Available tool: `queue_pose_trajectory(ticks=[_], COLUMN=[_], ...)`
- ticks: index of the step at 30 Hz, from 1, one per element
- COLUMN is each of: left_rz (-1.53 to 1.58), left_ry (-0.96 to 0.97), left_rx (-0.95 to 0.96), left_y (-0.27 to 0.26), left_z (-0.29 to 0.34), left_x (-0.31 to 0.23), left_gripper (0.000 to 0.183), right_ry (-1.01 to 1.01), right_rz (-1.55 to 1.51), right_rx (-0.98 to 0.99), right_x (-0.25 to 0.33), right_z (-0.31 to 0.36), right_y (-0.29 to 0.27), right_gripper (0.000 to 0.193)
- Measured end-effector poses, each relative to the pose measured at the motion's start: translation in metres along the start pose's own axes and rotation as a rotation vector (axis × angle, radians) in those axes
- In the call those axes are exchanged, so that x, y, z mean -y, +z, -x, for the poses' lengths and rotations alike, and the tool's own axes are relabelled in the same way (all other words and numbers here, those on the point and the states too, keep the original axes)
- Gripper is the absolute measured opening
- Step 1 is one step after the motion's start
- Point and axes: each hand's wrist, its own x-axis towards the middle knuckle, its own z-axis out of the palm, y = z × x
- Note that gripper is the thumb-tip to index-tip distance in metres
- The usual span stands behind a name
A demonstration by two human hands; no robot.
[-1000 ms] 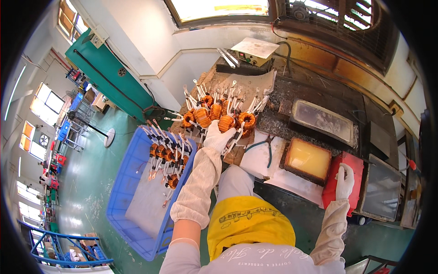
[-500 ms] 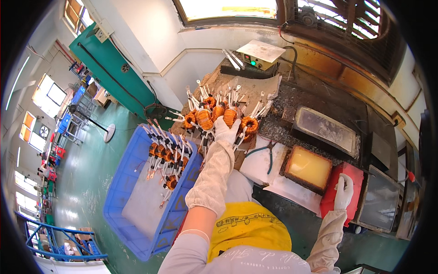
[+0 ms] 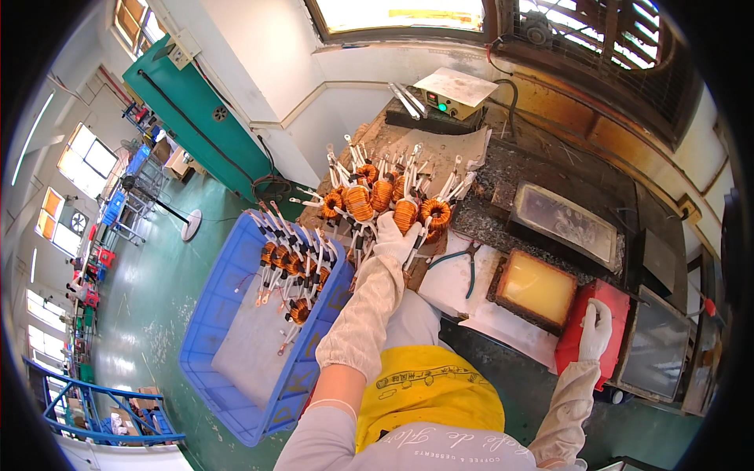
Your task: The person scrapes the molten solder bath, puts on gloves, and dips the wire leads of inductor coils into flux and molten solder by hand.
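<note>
My left hand point(image 3: 395, 238), in a white glove, grips one copper-wound ring coil point(image 3: 405, 213) at the near edge of a cluster of similar coils point(image 3: 359, 202). These coils have white leads with metal lugs and stand crowded on the bench, leads pointing up. Another coil point(image 3: 434, 213) sits just right of my fingers. My right hand point(image 3: 595, 330), also gloved, is over the red box point(image 3: 567, 339) with its fingers curled; whatever they may hold is hidden. A square pot of yellowish liquid point(image 3: 536, 289) is left of that hand.
Green-handled pliers point(image 3: 470, 271) lie on white paper. A blue crate point(image 3: 228, 400) with more coils stands at left. Behind the pot is a rectangular metal-topped pot point(image 3: 564, 222). A control box point(image 3: 452, 93) with a green light sits at the back.
My left hand has drawn slightly nearer and to the right, and the gripped coil has come a little out of the cluster. The right hand stays over the red box.
</note>
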Motion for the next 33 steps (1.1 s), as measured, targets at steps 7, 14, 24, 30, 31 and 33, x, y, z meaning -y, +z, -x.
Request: queue_pose_trajectory(ticks=[7, 14, 24, 30, 31, 33], left_rz=[-0.12, -0.028, -0.103, -0.256, -0.295, -0.286], left_ry=[0.083, 0.269, 0.309, 0.011, 0.037, -0.007], left_rx=[0.031, -0.185, -0.459, -0.404, -0.425, -0.382], left_y=[0.002, 0.0, 0.032, 0.049, 0.052, 0.056], left_z=[0.001, -0.021, -0.048, -0.059, -0.061, -0.06], left_x=[0.006, -0.006, -0.001, -0.008, -0.009, -0.007], left_gripper=[0.074, 0.065, 0.077, 0.073, 0.073, 0.076], right_ry=[0.014, 0.001, 0.009, 0.019, 0.012, 0.014], right_rz=[0.02, 0.014, 0.048, 0.029, 0.015, -0.007], right_rx=[0.023, -0.006, -0.011, -0.007, -0.009, -0.028], right_x=[0.001, -0.001, 0.002, 0.002, 0.002, 0.001], right_z=[-0.001, 0.0, -0.001, -0.001, -0.002, -0.002], right_y=[-0.002, 0.0, 0.0, 0.001, 0.001, 0.001], right_gripper=[0.018, 0.018, 0.017, 0.017, 0.017, 0.017])
